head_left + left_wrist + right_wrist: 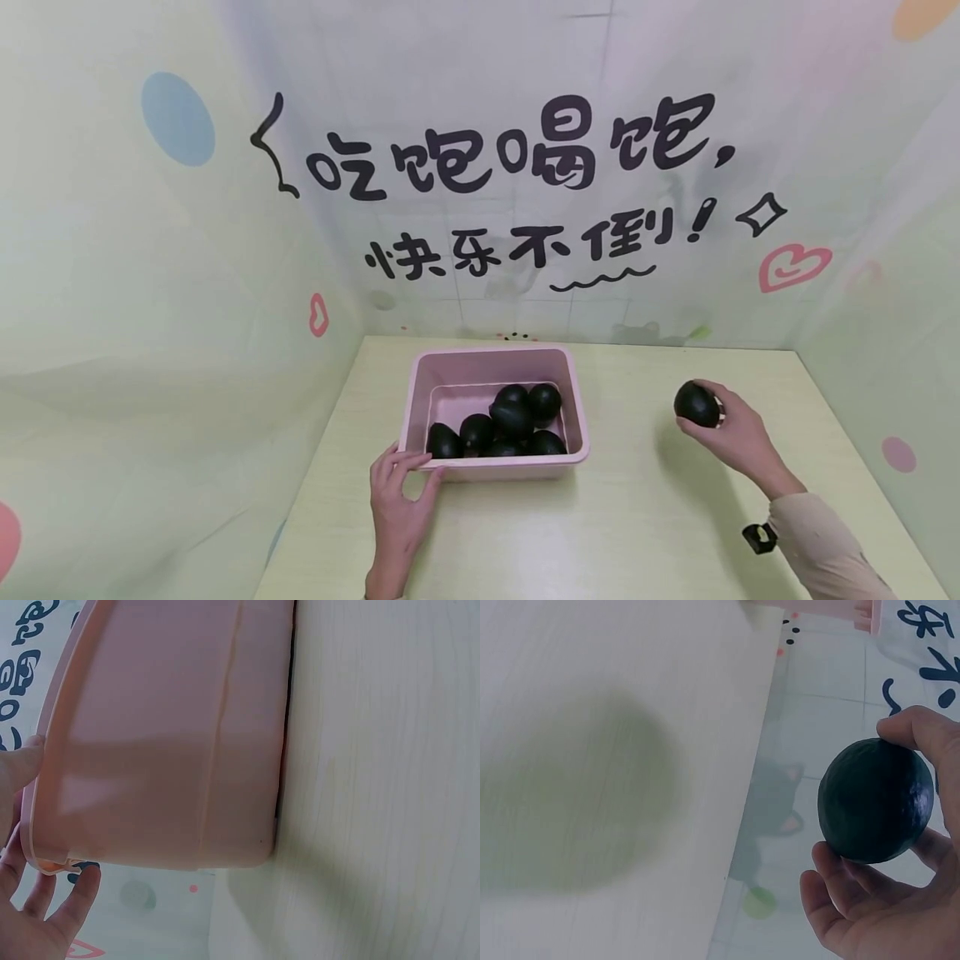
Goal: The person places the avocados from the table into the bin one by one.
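Note:
A dark green avocado [696, 404] is in my right hand [741, 437], held between thumb and fingers above the right side of the table. In the right wrist view the held avocado [874, 801] shows a smooth, shiny skin, with its shadow falling on the table. My left hand [397, 504] grips the front left corner of a pink plastic bin [510, 472]. The left wrist view shows the thumb [26, 761] on the bin's rim and fingers round the corner. Several dark avocados [512, 417] lie inside the bin, mostly toward its front and right.
The pale wooden table [622, 525] backs onto a printed cloth wall [480, 317] with large black lettering. Similar cloth walls stand at left and right. A black band [760, 538] shows at the right wrist, beside the sleeve.

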Available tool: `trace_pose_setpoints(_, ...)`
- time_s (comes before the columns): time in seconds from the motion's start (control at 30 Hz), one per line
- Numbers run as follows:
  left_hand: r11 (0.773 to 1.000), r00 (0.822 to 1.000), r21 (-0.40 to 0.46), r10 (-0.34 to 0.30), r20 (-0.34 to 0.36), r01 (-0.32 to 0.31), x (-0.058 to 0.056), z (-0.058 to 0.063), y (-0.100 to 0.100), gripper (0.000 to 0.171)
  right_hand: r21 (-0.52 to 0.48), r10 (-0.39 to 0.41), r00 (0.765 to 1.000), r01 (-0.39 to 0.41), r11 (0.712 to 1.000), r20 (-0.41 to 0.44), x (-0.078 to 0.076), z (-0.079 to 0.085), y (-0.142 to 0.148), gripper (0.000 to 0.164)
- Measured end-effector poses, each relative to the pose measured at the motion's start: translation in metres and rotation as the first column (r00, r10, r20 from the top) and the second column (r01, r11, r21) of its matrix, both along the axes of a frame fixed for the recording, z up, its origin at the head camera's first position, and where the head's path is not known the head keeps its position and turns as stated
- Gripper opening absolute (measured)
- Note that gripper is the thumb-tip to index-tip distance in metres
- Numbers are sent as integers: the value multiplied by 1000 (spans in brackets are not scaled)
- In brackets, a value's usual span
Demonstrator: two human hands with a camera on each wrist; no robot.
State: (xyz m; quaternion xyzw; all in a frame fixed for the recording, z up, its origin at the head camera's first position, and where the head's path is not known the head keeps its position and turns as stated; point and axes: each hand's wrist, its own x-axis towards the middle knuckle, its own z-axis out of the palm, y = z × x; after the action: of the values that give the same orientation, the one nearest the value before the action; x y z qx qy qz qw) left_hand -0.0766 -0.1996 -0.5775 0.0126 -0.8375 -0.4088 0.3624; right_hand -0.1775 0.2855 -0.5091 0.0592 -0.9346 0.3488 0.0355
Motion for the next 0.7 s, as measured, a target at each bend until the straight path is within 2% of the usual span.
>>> trace_pose_setpoints(0.4, 1000, 1000, -2, 1, 3, -1, 0, 2, 0, 31, 35, 65, 997, -63, 997, -45, 5, 11, -6, 71)
trace_pose_setpoints(0.7, 1000, 999, 19, 9, 46, -10, 1, 4, 1, 29, 39, 91, 994, -89, 995, -65, 7, 15, -11, 71)
